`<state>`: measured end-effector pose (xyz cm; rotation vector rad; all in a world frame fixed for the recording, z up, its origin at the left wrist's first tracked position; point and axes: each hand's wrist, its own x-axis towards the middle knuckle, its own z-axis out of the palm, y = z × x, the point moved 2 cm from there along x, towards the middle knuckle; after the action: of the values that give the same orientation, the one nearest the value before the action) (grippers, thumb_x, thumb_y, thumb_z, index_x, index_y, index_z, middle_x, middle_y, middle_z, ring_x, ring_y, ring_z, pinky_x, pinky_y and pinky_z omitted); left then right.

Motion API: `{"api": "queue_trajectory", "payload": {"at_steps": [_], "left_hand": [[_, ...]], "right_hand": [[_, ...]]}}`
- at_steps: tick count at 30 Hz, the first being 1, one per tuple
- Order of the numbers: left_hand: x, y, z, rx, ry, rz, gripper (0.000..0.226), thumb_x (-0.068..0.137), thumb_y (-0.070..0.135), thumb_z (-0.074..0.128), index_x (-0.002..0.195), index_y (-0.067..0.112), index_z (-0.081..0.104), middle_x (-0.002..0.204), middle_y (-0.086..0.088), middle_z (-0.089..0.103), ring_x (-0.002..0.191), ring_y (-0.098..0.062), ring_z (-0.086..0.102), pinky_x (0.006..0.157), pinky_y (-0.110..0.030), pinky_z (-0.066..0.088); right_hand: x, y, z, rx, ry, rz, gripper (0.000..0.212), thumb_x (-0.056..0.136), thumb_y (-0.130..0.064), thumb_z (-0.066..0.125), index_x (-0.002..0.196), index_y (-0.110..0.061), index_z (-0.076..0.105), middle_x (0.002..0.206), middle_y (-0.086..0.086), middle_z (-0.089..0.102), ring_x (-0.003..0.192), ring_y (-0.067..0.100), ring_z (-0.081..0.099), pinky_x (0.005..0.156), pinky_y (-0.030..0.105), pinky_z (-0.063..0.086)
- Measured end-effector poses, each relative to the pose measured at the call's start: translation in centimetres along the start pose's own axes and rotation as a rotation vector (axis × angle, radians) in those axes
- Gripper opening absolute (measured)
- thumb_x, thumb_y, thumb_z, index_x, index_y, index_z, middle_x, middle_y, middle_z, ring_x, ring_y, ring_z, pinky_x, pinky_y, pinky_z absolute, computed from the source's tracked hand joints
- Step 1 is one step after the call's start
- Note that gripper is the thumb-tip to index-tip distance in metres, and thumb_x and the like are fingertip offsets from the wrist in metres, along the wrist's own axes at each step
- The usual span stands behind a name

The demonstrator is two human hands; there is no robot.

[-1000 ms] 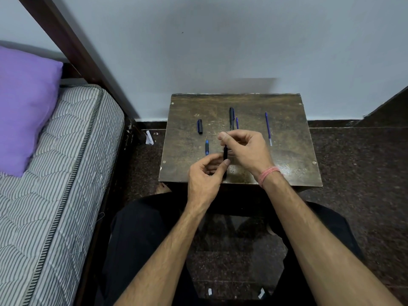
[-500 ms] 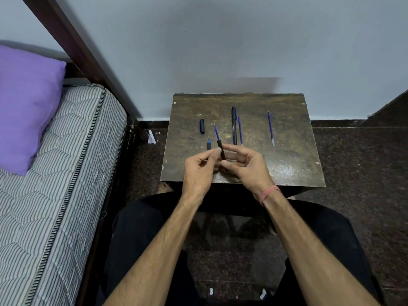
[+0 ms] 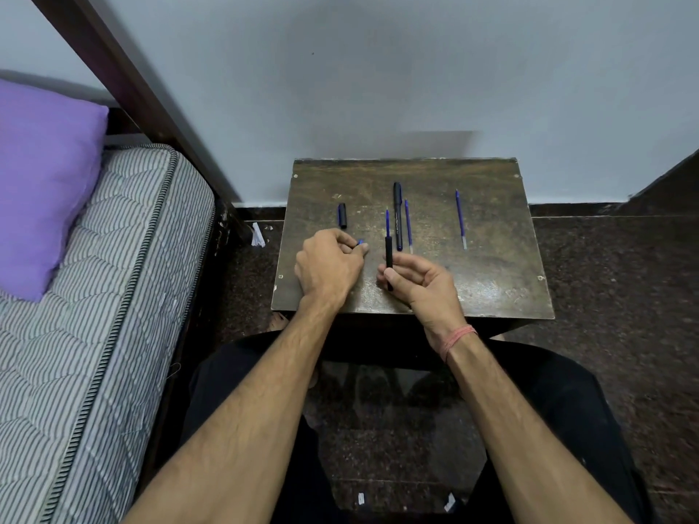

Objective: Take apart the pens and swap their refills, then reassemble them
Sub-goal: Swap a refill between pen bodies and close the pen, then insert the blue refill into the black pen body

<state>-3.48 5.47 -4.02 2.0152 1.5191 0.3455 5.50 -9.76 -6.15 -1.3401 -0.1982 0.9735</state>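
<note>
On a small dark wooden table (image 3: 491,281), my right hand (image 3: 420,285) pinches a short black pen section (image 3: 389,259) with a blue refill (image 3: 387,223) sticking out of its far end. My left hand (image 3: 329,266) rests on the table to the left, fingers closed around a small blue pen piece (image 3: 360,242) that only partly shows. A black pen barrel (image 3: 398,215) lies upright on the table, a loose blue refill (image 3: 408,225) right beside it. Another blue refill (image 3: 460,217) lies further right. A dark pen cap (image 3: 342,215) lies at the left.
A bed with a striped mattress (image 3: 94,334) and a purple pillow (image 3: 41,183) stands close on the left. The wall runs just behind the table. My legs in dark trousers sit under the table's near edge, over a dark speckled floor (image 3: 624,296).
My hands have separated. The left one moved left and down onto the small blue piece on the table. The right one keeps the black section with the refill, now more upright.
</note>
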Motion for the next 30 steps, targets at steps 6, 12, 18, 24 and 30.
{"api": "queue_trajectory", "payload": {"at_steps": [6,12,18,24,30], "left_hand": [[-0.3,1.1,-0.4,-0.988,-0.258,-0.351,0.017,0.099,0.039,0.084,0.099,0.022,0.081,0.095,0.002,0.084,0.079,-0.009,0.074,0.074,-0.032,0.066],[-0.6,3.0,-2.4,-1.401,-0.329,-0.406,0.021,0.106,0.03,0.076,0.121,0.016,0.075,0.092,0.003,0.082,0.078,-0.007,0.074,0.087,-0.035,0.065],[-1.0,3.2,-2.8,-1.288,-0.321,-0.305,0.013,0.109,0.028,0.072,0.116,0.019,0.077,0.108,0.0,0.081,0.087,-0.008,0.073,0.085,-0.033,0.064],[-1.3,2.6,-2.6,-1.22,-0.308,-0.276,0.017,0.108,0.029,0.073,0.119,0.016,0.079,0.104,0.001,0.082,0.085,-0.005,0.075,0.077,-0.03,0.066],[-1.3,2.4,-2.7,-1.233,-0.315,-0.283,0.013,0.108,0.03,0.073,0.11,0.019,0.08,0.104,0.001,0.083,0.086,-0.007,0.076,0.076,-0.03,0.067]], "right_hand": [[0.1,0.3,-0.2,-0.019,-0.014,-0.003,0.031,0.1,0.001,0.076,0.128,-0.011,0.076,0.111,0.013,0.086,0.105,0.023,0.082,0.098,0.036,0.065],[-0.2,0.2,-0.2,-0.024,-0.015,-0.007,0.032,0.099,0.004,0.077,0.129,-0.007,0.078,0.115,0.019,0.084,0.106,0.026,0.083,0.089,0.027,0.067],[-0.1,0.2,-0.3,-0.049,-0.017,-0.022,0.031,0.096,0.005,0.08,0.125,-0.008,0.08,0.114,0.017,0.085,0.113,0.033,0.082,0.09,0.029,0.067],[0.0,0.3,-0.3,-0.036,-0.028,-0.008,0.031,0.096,0.004,0.081,0.123,-0.01,0.082,0.113,0.015,0.085,0.112,0.034,0.082,0.086,0.026,0.066],[0.1,0.2,-0.1,-0.047,-0.041,-0.016,0.029,0.095,0.004,0.081,0.116,-0.016,0.085,0.112,0.013,0.086,0.112,0.032,0.082,0.089,0.028,0.066]]}}
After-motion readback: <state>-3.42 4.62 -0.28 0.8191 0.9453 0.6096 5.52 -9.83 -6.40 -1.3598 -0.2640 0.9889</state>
